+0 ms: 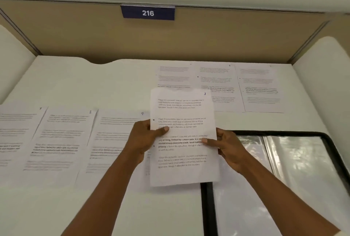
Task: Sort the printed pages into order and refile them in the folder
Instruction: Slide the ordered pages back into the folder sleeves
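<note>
1. Presently, the left hand (pixel 144 137) pinches the left edge of a white printed paper sheet numbered 3 (pixel 181 107), with its thumb (pixel 162 129) across the front. The right hand (pixel 230 146) pinches the right edge the same way. Both hands are clamped on it.
2. This sheet is held clear of the white desk surface (pixel 94 207), above its middle. The wavy top edge suggests more than one sheet, but I cannot tell.
3. Just right of the grip, an open black-bordered folder with clear plastic sleeves (pixel 284 133) lies at the surface's near right corner.
4. Three white printed sheets numbered 7 (pixel 17 131), 8 (pixel 60 141) and 9 (pixel 113 137) lie flat in a row from the left edge, each slightly overlapping the next.
5. Toward the far edge, right of middle, lie three more sheets. The middle sheet is numbered 6 (pixel 216 82); the other numerals are too faint to read.
6. Assessment: sorting looks well advanced, with pages laid out by number. Refiling appears not yet begun, though glare hides much of the sleeves. Gathering the pages in order and sleeving them remains.
</note>
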A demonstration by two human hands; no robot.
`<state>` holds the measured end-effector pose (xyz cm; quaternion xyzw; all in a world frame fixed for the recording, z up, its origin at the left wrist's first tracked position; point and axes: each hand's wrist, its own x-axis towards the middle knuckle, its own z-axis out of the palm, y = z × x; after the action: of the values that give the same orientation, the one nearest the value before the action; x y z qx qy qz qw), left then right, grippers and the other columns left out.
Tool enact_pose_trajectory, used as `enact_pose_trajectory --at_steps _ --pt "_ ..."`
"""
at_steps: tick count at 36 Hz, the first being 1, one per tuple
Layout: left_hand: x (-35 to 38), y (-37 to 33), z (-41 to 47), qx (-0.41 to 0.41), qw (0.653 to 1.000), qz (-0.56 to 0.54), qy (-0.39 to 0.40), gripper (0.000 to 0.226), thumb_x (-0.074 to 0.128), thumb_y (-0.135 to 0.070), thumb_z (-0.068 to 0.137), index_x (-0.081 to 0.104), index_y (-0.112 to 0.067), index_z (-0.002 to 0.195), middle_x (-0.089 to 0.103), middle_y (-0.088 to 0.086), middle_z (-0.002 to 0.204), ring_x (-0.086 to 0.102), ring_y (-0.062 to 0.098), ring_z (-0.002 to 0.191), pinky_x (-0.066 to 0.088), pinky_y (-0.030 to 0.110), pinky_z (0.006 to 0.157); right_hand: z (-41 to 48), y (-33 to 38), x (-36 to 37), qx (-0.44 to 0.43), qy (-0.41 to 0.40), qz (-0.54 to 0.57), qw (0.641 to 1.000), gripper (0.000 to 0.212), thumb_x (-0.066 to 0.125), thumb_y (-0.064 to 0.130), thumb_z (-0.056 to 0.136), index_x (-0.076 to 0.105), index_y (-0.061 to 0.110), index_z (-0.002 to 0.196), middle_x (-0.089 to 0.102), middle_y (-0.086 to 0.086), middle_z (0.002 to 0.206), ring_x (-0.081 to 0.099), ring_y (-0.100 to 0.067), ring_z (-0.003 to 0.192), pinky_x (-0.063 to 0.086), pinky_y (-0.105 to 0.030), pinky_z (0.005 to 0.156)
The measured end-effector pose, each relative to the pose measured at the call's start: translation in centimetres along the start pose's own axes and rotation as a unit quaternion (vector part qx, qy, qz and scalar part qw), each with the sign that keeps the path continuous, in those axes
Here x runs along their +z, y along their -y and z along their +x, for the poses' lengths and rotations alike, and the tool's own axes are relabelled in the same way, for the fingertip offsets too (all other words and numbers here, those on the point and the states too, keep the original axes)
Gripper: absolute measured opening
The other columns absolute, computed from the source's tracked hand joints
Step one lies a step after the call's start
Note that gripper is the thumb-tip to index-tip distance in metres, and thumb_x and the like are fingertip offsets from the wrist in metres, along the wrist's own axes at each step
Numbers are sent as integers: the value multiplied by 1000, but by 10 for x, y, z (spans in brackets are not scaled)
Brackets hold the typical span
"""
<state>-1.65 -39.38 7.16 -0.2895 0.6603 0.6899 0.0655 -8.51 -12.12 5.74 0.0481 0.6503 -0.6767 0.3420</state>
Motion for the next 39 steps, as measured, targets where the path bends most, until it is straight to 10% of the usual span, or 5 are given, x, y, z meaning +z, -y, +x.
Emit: enact_pose_trajectory --at_steps 8,17,39 --pt "92 25 -45 65 995 76 -27 31 91 -21 81 79 -27 109 81 -15 99 79 7 86 61 20 70 -59 -35 -71 2 -81 21 996 41 84 5 83 73 10 122 79 -9 114 77 -31 104 60 -47 93" --pt "187 50 -106 79 994 47 -55 22 84 -17 90 79 -21 111 82 -8 102 79 13 92 66 31 81 -117 -57 -162 -3 -91 24 996 26 84 7 85 73 -2 107 80 -13 102 79 -30 93 62 -34 72" --pt "325 87 -185 49 996 69 -41 24 86 -13 86 78 -15 109 82 -2 102 80 22 90 65 47 83 -175 -50 -303 -41 -71 41 996 30 80 9 89 75 8 118 80 -7 109 78 -28 99 60 -38 81"
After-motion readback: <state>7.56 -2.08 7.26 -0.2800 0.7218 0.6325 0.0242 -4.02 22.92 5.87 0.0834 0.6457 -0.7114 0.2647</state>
